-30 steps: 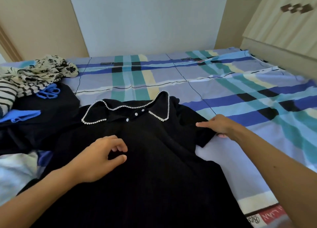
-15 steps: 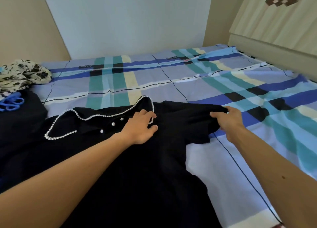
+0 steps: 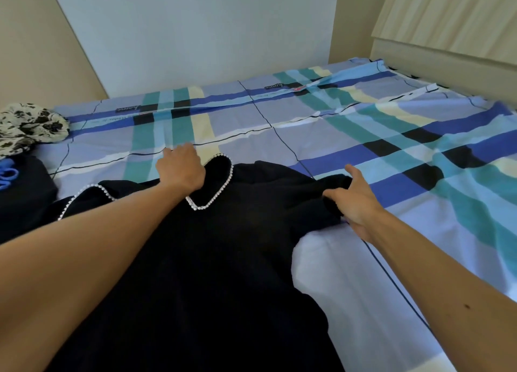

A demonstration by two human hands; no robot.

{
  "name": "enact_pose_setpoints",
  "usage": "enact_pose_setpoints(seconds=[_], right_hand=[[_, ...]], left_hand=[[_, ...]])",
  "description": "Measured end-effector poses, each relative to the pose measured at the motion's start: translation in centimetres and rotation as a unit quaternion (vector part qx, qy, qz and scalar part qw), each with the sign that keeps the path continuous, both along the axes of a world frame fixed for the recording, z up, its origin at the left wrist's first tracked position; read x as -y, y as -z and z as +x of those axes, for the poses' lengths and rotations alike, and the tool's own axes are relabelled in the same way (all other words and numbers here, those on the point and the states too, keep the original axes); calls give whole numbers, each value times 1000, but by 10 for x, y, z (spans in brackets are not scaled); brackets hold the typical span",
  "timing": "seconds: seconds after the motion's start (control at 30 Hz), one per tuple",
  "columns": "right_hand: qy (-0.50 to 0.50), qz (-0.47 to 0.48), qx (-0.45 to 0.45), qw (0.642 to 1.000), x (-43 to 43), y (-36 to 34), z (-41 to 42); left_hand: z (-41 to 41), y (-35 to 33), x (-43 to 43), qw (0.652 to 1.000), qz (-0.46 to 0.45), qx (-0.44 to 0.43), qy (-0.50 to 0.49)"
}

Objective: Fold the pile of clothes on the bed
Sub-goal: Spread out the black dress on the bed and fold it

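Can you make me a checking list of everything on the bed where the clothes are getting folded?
surface: bed with a plaid sheet, wrinkled on the right.
job's things: black top spread out, pearl-edged collar facing up; floral garment, blue piece and dark garment wait at the left edge.
clutter: nothing seen.
grips: left hand rests at the collar's far edge, fingertips hidden; right hand grips the top's sleeve.
cables: nothing seen.
surroundings: pale wall behind the bed, beige cabinet on the right.
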State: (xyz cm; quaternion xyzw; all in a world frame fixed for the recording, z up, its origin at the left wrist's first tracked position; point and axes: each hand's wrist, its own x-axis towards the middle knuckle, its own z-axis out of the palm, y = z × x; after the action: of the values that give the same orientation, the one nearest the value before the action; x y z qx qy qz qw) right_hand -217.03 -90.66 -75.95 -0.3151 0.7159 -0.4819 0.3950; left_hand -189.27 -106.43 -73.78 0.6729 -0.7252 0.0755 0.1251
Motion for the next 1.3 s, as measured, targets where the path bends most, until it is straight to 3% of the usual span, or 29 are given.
enact_pose_setpoints(seconds=[0.07, 0.17, 0.27, 0.37, 0.47, 0.53, 0.57, 0.6, 0.7, 0.77, 0.83, 0.9, 0.97, 1.07, 1.2, 1.3], right_hand=[[75, -23, 22, 997, 3, 1, -3], [100, -7, 41, 994, 4, 0, -4], [-12, 42, 57, 997, -5, -8, -5], [-114, 60, 51, 990, -14, -11, 1], [-106, 63, 26, 992, -13, -7, 5], [-84, 55, -11, 995, -11, -11, 5], [-77, 42, -27, 996, -8, -16, 8], [-77, 18, -37, 996, -6, -23, 14], [-145, -88, -41, 985, -7, -47, 48], [-255, -124, -36, 958, -12, -58, 74], [-358, -131, 2, 924, -17, -58, 98], [-388, -123, 45, 912, -19, -54, 113], [-342, -120, 25, 932, -18, -45, 118], [-262, -110, -126, 951, -13, -29, 113], [-278, -103, -234, 926, -11, -14, 104], [-341, -75, -287, 892, -11, -7, 107]], left_hand=[[-22, 3, -15, 988, -52, -40, 139], [-62, 22, -56, 928, 30, -118, 352], [-84, 53, -84, 939, 98, -90, 317], [-83, 69, -95, 960, 73, -79, 259], [-76, 67, -102, 975, 95, -67, 189], [-72, 67, -99, 964, 192, -72, 171], [-67, 59, -95, 940, 266, -137, 164], [-60, 46, -90, 895, 337, -251, 147], [-33, 5, -77, 699, 420, -568, 112], [-14, -15, -78, 607, 421, -664, 115], [1, -25, -82, 579, 428, -685, 105], [10, -28, -92, 593, 421, -683, 66], [19, -23, -102, 635, 417, -648, 42], [27, -5, -103, 768, 333, -547, -7], [45, 6, -90, 799, 227, -555, -57], [63, 15, -86, 901, 181, -392, -49]])
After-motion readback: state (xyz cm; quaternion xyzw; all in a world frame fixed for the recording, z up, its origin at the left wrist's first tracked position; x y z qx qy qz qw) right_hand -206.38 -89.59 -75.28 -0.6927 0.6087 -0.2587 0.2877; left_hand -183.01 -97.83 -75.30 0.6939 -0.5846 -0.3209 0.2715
